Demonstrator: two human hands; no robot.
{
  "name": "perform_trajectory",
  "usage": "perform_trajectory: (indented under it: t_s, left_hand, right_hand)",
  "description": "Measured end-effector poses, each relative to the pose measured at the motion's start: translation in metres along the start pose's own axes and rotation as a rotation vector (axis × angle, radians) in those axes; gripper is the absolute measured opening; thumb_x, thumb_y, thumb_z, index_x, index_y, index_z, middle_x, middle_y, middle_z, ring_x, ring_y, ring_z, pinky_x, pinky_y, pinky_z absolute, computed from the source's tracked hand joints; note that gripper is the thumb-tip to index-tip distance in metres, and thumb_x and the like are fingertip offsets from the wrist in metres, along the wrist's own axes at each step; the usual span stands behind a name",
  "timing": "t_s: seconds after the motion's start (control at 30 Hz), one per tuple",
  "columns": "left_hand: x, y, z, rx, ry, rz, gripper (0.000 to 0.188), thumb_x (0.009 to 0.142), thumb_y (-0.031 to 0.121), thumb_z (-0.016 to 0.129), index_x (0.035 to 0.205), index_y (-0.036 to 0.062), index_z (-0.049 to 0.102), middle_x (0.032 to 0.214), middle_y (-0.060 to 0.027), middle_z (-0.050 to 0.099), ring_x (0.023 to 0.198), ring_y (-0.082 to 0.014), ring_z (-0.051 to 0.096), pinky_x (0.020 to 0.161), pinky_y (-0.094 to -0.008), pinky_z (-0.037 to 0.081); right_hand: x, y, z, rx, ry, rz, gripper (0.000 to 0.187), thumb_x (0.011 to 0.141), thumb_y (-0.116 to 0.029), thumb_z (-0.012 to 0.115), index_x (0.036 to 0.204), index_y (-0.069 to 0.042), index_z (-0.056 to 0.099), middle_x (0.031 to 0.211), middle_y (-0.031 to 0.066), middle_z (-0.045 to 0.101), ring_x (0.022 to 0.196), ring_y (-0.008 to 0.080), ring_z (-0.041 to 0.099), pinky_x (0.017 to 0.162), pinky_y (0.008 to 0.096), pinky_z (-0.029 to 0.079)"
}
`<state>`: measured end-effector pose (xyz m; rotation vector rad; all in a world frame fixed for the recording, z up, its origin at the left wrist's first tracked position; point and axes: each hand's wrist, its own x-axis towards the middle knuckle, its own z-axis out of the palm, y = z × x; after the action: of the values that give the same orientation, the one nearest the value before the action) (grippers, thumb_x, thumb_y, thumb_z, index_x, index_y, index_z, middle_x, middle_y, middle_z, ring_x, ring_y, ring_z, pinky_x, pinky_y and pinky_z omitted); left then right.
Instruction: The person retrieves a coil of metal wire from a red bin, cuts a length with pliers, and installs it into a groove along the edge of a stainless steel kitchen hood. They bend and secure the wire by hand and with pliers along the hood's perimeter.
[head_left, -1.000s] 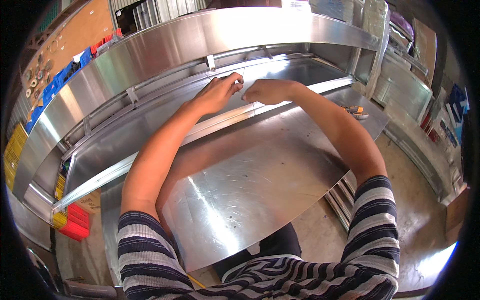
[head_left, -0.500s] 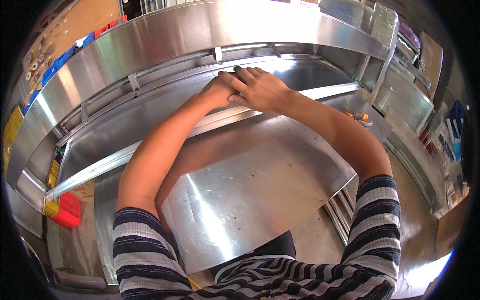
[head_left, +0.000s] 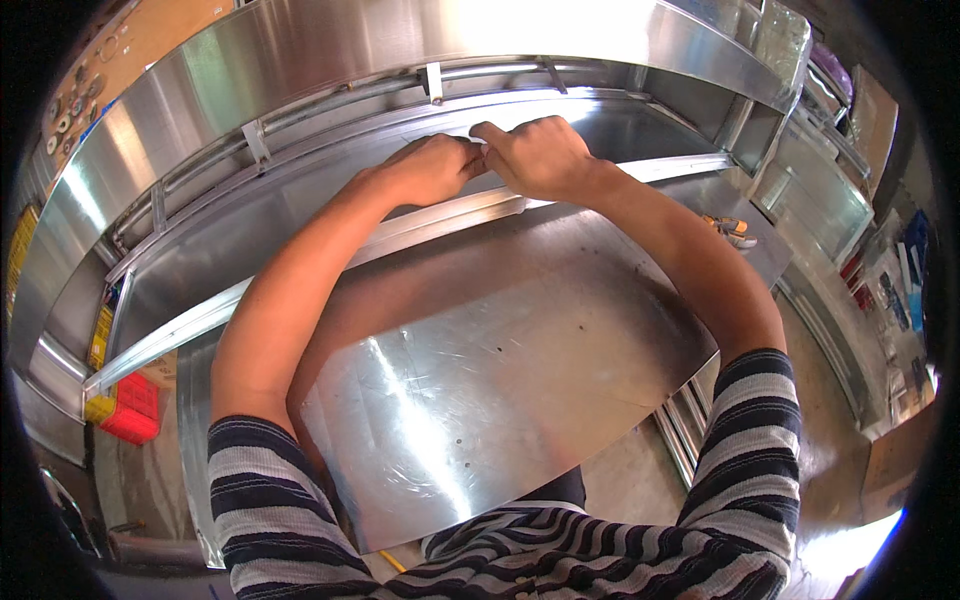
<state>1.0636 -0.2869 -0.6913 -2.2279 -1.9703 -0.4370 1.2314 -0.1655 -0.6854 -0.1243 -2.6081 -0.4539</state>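
My left hand point(head_left: 432, 168) and my right hand point(head_left: 545, 160) meet side by side above a long metal rail point(head_left: 440, 220), in the middle of the view. Both have their fingers curled inward. If anything is between them, the fingers hide it. Beyond the rail, under my hands, lies a shiny recessed metal panel point(head_left: 240, 230). On the near side of the rail a large scratched metal sheet point(head_left: 510, 350) extends toward my body.
A broad curved metal band point(head_left: 330, 55) arches across the far side, with brackets below it. A yellow and grey hand tool point(head_left: 733, 230) lies beyond my right forearm. A red and yellow box point(head_left: 130, 408) sits at lower left. Wrapped panels point(head_left: 825, 180) stand at right.
My right hand has come off the back of my left hand and now sits beside it, fingers curled. My left hand's fingers are curled too. The view has shifted slightly.
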Motion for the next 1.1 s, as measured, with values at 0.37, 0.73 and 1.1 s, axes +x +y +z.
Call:
perform_trajectory:
  t_s: [0.37, 0.73, 1.1]
  left_hand:
    - [-0.003, -0.007, -0.004, 0.161, -0.074, -0.001, 0.04, 0.108, 0.039, 0.048, 0.11, 0.0088, 0.074, 0.096, -0.0206, 0.074, 0.089, -0.0426, 0.069, 0.084, -0.0512, 0.055]
    - [-0.006, -0.012, -0.003, 0.078, -0.063, 0.005, 0.038, 0.107, 0.032, 0.051, 0.112, 0.0009, 0.072, 0.103, -0.0235, 0.072, 0.094, -0.0439, 0.068, 0.087, -0.0501, 0.054]
    - [-0.001, -0.01, -0.004, -0.068, -0.025, 0.074, 0.033, 0.103, 0.024, 0.051, 0.106, -0.0027, 0.071, 0.103, -0.0281, 0.07, 0.097, -0.0457, 0.067, 0.089, -0.0503, 0.052]
  right_hand:
    - [-0.011, 0.009, 0.006, 0.226, 0.052, 0.02, 0.022, 0.093, -0.015, 0.056, 0.113, -0.009, 0.063, 0.064, 0.0111, 0.067, 0.06, 0.0343, 0.067, 0.065, 0.0459, 0.055]
    - [-0.02, 0.0, 0.001, 0.127, -0.058, 0.092, 0.026, 0.094, -0.023, 0.055, 0.117, -0.011, 0.062, 0.077, 0.0186, 0.073, 0.074, 0.0403, 0.073, 0.073, 0.0523, 0.058]
    - [-0.032, -0.002, 0.013, 0.139, 0.22, 0.006, 0.022, 0.095, -0.015, 0.058, 0.115, -0.009, 0.062, 0.058, 0.0098, 0.063, 0.052, 0.0322, 0.065, 0.053, 0.045, 0.052]
